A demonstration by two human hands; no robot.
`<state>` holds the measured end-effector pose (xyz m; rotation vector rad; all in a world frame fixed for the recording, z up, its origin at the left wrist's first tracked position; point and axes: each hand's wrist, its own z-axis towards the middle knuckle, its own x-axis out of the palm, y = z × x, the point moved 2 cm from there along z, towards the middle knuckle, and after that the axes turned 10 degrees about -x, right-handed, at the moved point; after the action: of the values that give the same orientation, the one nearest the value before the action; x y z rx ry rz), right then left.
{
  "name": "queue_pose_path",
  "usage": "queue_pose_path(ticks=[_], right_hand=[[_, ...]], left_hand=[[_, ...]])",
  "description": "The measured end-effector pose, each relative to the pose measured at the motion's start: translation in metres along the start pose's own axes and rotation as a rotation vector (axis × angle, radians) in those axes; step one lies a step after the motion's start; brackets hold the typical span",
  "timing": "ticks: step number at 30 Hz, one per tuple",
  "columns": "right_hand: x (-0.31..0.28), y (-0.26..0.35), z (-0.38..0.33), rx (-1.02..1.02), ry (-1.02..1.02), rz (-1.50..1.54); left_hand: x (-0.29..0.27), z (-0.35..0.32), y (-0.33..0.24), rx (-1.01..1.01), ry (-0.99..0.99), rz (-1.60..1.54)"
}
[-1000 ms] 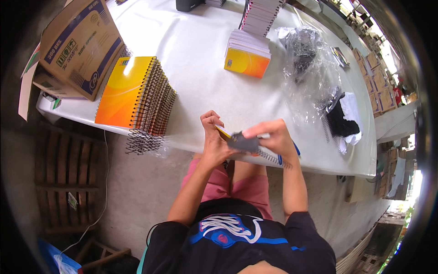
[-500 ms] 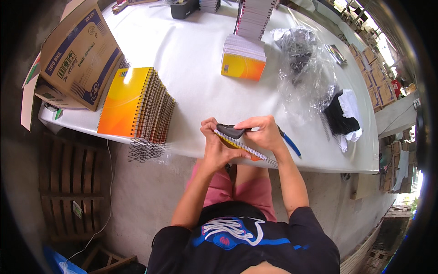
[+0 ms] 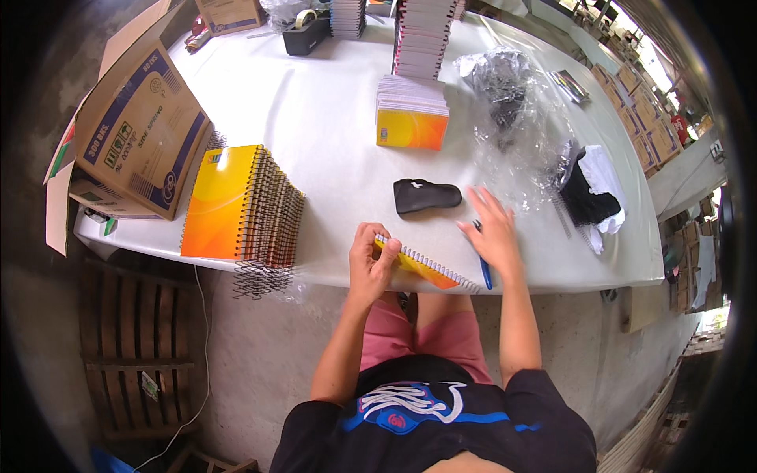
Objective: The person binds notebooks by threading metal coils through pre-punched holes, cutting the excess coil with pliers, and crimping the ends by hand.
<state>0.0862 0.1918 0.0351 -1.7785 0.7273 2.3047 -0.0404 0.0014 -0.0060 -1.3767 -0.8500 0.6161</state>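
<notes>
Left hand [image 3: 371,264] pinches the spiral end of an orange notebook [image 3: 422,268] at the near edge of the white table [image 3: 331,150]. Right hand [image 3: 495,232] lies spread flat, fingers apart, over a blue pen [image 3: 484,272], beside the black tool [image 3: 426,195]. Binding looks mid-way; next likely calls for gripping that tool.

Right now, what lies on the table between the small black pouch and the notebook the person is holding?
In the head view, only bare white table lies between the black pouch and the spiral notebook pinched in the left hand.
</notes>
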Motion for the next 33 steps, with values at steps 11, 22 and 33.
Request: queue_pose_path(ticks=[11,22,33], right_hand=[[0.005,0.018,-0.096,0.149,-0.181,-0.061],[-0.058,0.112,-0.069,-0.298,-0.313,0.287],[-0.029,0.097,-0.075,0.206,0.314,1.733]], left_hand=[[0.010,-0.019,-0.037,0.206,-0.256,0.069],[0.021,-0.031,-0.049,0.524,-0.340,0.285],[0.027,-0.038,-0.045,0.539,-0.304,0.148]])
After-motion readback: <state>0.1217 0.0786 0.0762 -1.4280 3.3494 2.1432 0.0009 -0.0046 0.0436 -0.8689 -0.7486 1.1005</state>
